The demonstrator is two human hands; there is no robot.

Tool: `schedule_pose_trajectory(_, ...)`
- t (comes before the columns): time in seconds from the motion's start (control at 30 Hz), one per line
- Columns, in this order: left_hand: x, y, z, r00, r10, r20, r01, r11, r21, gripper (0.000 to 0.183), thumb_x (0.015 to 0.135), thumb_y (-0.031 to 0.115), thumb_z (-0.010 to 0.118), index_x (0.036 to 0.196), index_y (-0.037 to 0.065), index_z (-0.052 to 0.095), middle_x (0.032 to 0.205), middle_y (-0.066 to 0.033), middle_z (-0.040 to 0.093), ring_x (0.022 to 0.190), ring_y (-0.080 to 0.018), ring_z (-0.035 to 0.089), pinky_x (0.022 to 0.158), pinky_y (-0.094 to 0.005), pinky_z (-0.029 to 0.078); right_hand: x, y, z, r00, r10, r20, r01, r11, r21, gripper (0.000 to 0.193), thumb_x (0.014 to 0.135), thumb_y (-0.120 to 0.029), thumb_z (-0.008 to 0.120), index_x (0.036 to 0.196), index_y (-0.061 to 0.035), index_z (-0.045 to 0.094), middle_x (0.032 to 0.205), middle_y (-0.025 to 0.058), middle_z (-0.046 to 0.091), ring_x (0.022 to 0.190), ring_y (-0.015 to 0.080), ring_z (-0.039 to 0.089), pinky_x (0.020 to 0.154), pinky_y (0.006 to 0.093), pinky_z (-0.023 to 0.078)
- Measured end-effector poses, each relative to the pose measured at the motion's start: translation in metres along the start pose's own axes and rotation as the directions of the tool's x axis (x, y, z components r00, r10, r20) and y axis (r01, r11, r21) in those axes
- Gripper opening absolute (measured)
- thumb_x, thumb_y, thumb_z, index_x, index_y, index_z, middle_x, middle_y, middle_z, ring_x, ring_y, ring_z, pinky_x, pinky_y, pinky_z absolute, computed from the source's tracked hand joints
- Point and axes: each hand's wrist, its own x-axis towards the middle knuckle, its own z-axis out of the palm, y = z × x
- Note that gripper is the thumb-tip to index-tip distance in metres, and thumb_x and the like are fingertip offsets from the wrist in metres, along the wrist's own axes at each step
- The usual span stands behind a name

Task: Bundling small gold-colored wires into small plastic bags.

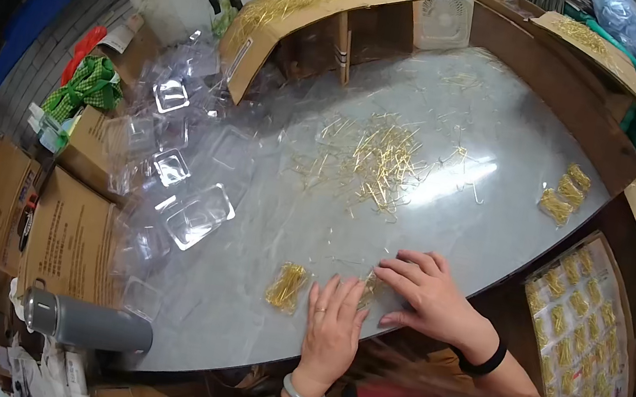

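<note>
My left hand [332, 330] lies flat near the table's front edge, fingers stretched forward and together. Beside it, my right hand [431, 299] has its fingers extended to the left and apart from the thumb. Between the fingertips of both hands is a small clear pack of gold wire hooks [369, 288], partly hidden by the fingers. To the left of my left hand sits a filled clear pack of gold hooks [286, 287]. Farther back on the table spreads a loose pile of gold bent wire hooks [385, 159].
Clear plastic blister shells [199, 215] heap along the left. A grey bottle [94, 324] lies at the front left. Three filled packs [570, 188] rest at the right edge, above a box of several packs [577, 323]. Behind stand a cardboard box [315, 7] and a white fan [444, 19].
</note>
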Motion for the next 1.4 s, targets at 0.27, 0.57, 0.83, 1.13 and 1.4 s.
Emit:
schedule_pose_trajectory(0.27,-0.001,-0.008,-0.001,0.995,-0.073,-0.061,0.067,0.993,-0.098,0.050,0.095,0.015,0.069,0.138,-0.001,0.050,0.144,-0.0230,0.050,0.139,-0.0438,0.043,0.119,-0.0593,0.029,0.005,-0.001,0.008,0.981,0.066,-0.182,-0.051,0.995,0.085,0.060,0.081,-0.028,0.082,0.133,-0.0068,0.059,0.132,0.0152,0.059,0.122,0.0366,0.055,0.106,0.0466,0.041)
schedule_pose_trajectory(0.57,0.002,-0.005,-0.002,0.998,-0.018,0.052,0.017,1.000,0.026,0.071,0.096,0.027,0.069,0.150,-0.007,0.039,0.150,-0.0269,0.043,0.145,-0.0448,0.036,0.122,-0.0592,0.022,0.013,0.000,0.016,0.984,-0.168,0.066,0.160,0.982,0.103,0.053,0.090,-0.012,0.069,0.140,-0.0015,0.053,0.142,0.0193,0.055,0.137,0.0389,0.048,0.116,0.0501,0.037)
schedule_pose_trajectory(0.83,0.003,-0.004,-0.006,0.991,0.010,0.132,-0.012,1.000,0.007,0.066,0.097,0.025,0.067,0.152,0.000,0.042,0.149,-0.0165,0.051,0.148,-0.0409,0.036,0.122,-0.0603,0.021,-0.008,-0.007,0.011,0.994,0.090,-0.056,-0.057,0.899,0.434,0.058,0.087,0.004,0.063,0.143,0.0021,0.048,0.151,0.0248,0.044,0.138,0.0447,0.046,0.113,0.0493,0.042)
schedule_pose_trajectory(1.13,0.009,-0.009,-0.009,0.986,0.053,0.155,-0.023,0.981,-0.193,0.048,0.096,0.011,0.066,0.141,0.003,0.051,0.149,-0.0187,0.049,0.141,-0.0423,0.042,0.121,-0.0569,0.027,0.008,0.005,-0.003,0.992,-0.090,0.084,0.072,0.978,0.198,0.084,0.078,-0.025,0.085,0.149,-0.0033,0.044,0.149,0.0188,0.048,0.141,0.0395,0.045,0.117,0.0527,0.034)
schedule_pose_trajectory(1.4,0.001,0.000,-0.029,0.991,-0.119,0.057,0.122,0.991,-0.053,0.065,0.087,0.016,0.080,0.141,-0.004,0.050,0.142,-0.0246,0.049,0.130,-0.0433,0.050,0.108,-0.0486,0.044,0.004,0.010,0.017,0.996,-0.004,0.089,-0.018,0.970,0.243,0.069,0.081,-0.038,0.082,0.138,-0.0082,0.058,0.139,0.0124,0.059,0.129,0.0341,0.053,0.109,0.0523,0.038)
